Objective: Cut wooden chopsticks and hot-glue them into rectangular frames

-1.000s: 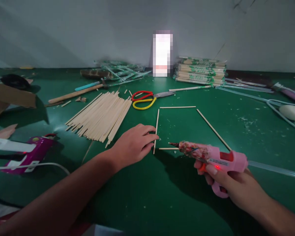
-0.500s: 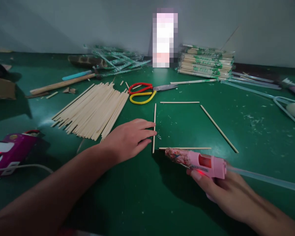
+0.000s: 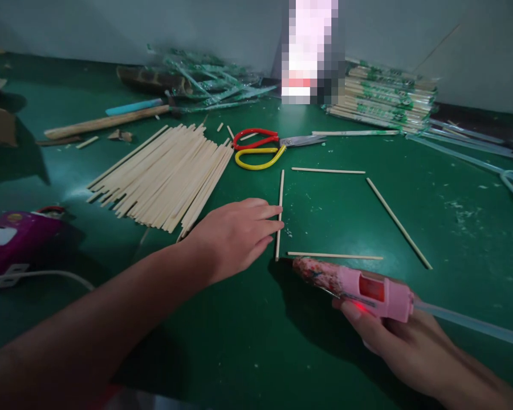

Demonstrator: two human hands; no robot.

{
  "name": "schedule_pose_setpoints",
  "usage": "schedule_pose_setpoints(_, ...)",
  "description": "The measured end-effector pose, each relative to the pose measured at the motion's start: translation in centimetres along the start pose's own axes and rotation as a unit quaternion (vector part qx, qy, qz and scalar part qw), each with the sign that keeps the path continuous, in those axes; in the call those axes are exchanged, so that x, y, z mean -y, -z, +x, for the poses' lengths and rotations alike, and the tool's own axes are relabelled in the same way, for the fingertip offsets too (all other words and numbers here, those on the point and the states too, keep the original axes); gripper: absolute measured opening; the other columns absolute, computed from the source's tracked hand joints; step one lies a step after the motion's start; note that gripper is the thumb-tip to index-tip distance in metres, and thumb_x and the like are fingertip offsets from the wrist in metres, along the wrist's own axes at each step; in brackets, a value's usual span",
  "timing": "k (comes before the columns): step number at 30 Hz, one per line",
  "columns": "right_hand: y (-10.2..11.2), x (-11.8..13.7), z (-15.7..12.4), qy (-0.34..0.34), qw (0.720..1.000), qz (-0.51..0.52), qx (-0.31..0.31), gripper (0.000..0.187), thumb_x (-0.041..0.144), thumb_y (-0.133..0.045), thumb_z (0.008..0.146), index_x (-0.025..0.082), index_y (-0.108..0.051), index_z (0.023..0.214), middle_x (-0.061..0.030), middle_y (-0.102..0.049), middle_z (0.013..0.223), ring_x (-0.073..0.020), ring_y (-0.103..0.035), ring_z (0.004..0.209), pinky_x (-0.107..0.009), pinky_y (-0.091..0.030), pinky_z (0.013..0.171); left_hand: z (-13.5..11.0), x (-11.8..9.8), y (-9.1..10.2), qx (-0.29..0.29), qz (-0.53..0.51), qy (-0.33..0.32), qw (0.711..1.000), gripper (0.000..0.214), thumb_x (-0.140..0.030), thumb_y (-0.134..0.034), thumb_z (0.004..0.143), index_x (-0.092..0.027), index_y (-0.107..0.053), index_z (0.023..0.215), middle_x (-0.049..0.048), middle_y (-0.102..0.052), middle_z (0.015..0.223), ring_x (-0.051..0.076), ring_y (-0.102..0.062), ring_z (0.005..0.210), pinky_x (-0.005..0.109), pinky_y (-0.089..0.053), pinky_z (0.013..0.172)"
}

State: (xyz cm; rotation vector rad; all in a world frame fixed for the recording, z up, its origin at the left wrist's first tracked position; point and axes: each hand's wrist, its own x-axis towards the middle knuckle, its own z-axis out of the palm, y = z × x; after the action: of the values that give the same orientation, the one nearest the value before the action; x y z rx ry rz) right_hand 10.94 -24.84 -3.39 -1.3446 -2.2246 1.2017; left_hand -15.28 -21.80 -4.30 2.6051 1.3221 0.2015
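Observation:
Several thin wooden sticks lie in a rough rectangle on the green mat. My left hand lies flat with its fingers stretched out, fingertips touching the left stick. My right hand grips a pink glue gun whose red light glows. The gun's nozzle points left and sits just below the near stick, close to the corner where that stick meets the left one. A far stick and a slanted right stick make up the other sides.
A loose pile of wooden sticks lies to the left. Scissors with red and yellow handles rest behind the rectangle. Wrapped stick bundles stack at the wall. A purple glue gun lies at far left, a wooden rod beyond.
My right hand has brought the glue gun down and left, from above the near stick to just below it near the corner. My left hand has kept its fingers on the left stick.

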Motion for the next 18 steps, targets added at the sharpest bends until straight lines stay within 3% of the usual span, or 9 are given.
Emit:
schedule_pose_setpoints(5,-0.13,-0.28,-0.21,-0.014,1.0,0.011,0.0,0.024,0.042,-0.054,0.08,0.026,-0.066,0.067,0.0006,-0.049,0.045,-0.018,-0.056,0.051,-0.024,-0.039,0.038,0.03,0.02,0.02,0.012,-0.002,0.002,1.0,0.033,-0.021,-0.042,0.089,-0.019,-0.06,0.117,0.0048,-0.055,0.13,0.023,-0.048,0.118,0.039,-0.042,0.098)
schedule_pose_setpoints(18,-0.44,-0.35,-0.07,0.015,0.999,-0.035,0.005,0.032,0.042,-0.044,0.086,0.023,-0.06,0.066,0.0008,-0.045,0.046,-0.0141,-0.05,0.046,-0.023,-0.035,0.035,-0.02,-0.17,-0.01,0.004,-0.011,0.01,1.0,0.032,-0.022,-0.041,0.09,-0.02,-0.061,0.116,0.0046,-0.056,0.128,0.022,-0.048,0.119,0.039,-0.04,0.1)
